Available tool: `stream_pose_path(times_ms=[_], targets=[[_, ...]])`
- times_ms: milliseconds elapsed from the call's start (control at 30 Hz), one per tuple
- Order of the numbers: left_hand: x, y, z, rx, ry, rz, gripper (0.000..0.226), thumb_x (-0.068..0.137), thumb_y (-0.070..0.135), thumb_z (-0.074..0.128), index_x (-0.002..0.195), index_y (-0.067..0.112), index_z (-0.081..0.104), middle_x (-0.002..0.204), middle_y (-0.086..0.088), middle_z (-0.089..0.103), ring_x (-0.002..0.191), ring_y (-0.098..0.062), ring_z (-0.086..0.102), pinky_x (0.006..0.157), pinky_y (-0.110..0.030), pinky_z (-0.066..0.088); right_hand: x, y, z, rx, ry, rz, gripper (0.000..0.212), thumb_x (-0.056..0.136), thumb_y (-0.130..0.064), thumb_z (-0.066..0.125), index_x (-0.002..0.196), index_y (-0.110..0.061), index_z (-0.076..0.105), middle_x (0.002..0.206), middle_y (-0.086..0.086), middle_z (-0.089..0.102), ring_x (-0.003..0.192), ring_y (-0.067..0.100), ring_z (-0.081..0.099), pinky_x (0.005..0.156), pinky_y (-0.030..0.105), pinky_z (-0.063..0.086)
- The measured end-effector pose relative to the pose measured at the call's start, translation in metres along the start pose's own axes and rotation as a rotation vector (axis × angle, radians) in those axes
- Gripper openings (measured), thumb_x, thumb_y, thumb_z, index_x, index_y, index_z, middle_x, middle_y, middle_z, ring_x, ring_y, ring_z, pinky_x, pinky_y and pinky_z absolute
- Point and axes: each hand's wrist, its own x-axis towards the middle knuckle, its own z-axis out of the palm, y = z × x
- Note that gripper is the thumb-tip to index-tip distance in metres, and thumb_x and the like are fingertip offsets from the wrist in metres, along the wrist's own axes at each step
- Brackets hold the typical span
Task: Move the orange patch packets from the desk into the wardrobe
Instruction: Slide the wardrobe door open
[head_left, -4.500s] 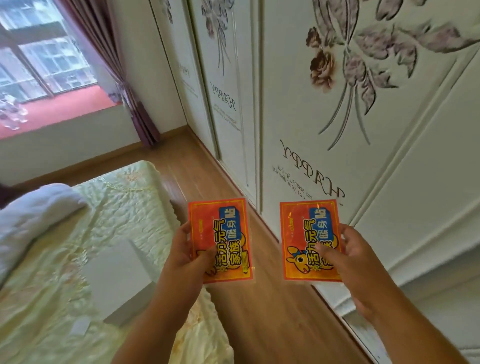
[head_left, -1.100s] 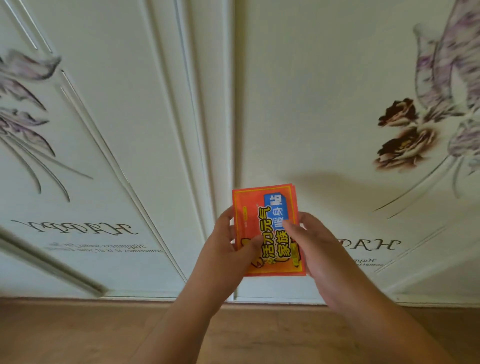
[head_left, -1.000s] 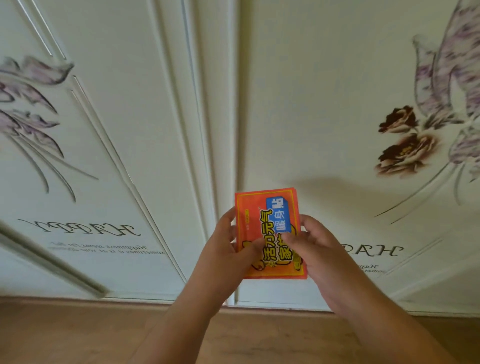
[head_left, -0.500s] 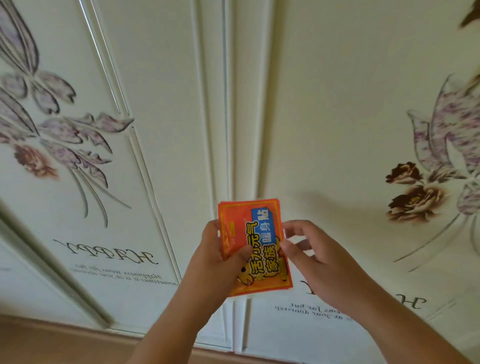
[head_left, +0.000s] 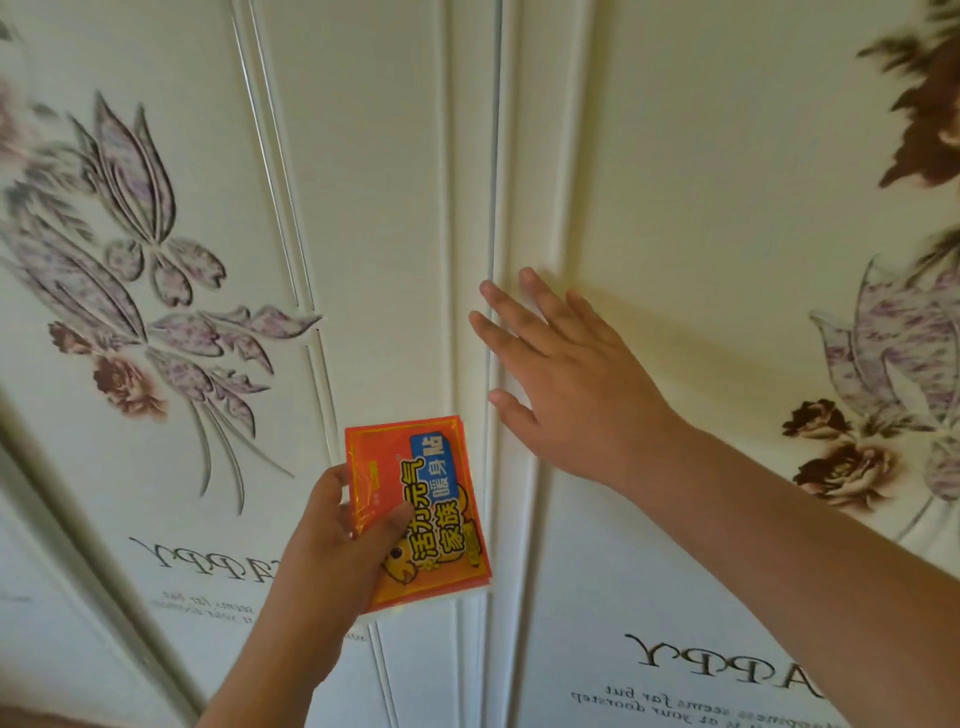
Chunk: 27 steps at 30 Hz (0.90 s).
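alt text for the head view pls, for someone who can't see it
A left hand holds orange patch packets before closed white wardrobe doors with flower prints. The right hand reaches with straight fingers to the seam between two doors.

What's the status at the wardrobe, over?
Left hand grips stacked orange patch packets. Right hand open, fingers at seam of cream floral wardrobe doors. Doors shut, blocking stowage.

A single head-worn wide-angle camera looks forward, close up against the closed wardrobe doors (head_left: 675, 156), which fill the frame beyond both hands: the left hand (head_left: 337, 540) low and nearest the lens, the right hand (head_left: 566, 384) farther ahead, at the door seam.
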Motion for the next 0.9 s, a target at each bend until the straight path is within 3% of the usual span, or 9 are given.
stream_pose_path(times_ms=[133, 333, 667, 900], targets=[[0.002, 0.002, -0.01, 0.004, 0.018, 0.002, 0.027, 0.095, 0.015, 0.072, 0.111, 0.033, 0.06, 0.095, -0.004, 0.082, 0.081, -0.033, 0.081, 0.079, -0.059, 0.063, 0.006, -0.003, 0.019, -0.073, -0.029, 0.052, 0.078, 0.097, -0.051, 0.054, 0.164, -0.022, 0.027, 0.175, -0.005, 0.002, 0.161, 0.029, -0.006, 0.128, 0.056, 0.013], [0.017, 0.013, -0.008, 0.048, -0.037, 0.04, 0.028, 0.096, 0.018, 0.071, 0.114, 0.034, 0.057, 0.103, -0.003, 0.081, 0.084, -0.029, 0.081, 0.081, -0.059, 0.063, 0.002, -0.006, 0.036, -0.15, -0.006, 0.056, 0.09, 0.089, -0.043, 0.062, 0.165, -0.02, 0.019, 0.175, -0.004, 0.0, 0.161, 0.031, -0.007, 0.129, 0.054, 0.014], [0.028, 0.012, 0.007, 0.058, -0.108, 0.086, 0.03, 0.097, 0.015, 0.069, 0.101, 0.043, 0.061, 0.101, -0.003, 0.081, 0.087, -0.034, 0.08, 0.081, -0.062, 0.063, 0.0, 0.0, 0.038, -0.153, 0.042, 0.053, 0.09, 0.087, -0.021, 0.06, 0.166, -0.027, 0.018, 0.174, -0.01, 0.0, 0.162, 0.025, -0.006, 0.129, 0.044, 0.006], [0.034, 0.012, 0.011, 0.042, -0.121, 0.094, 0.028, 0.098, 0.014, 0.069, 0.111, 0.036, 0.059, 0.103, 0.0, 0.081, 0.086, -0.027, 0.081, 0.079, -0.055, 0.064, -0.003, 0.003, 0.038, -0.129, 0.049, 0.072, 0.086, 0.086, -0.02, 0.059, 0.164, -0.029, 0.023, 0.174, -0.011, 0.002, 0.162, 0.023, -0.006, 0.13, 0.046, 0.012]])
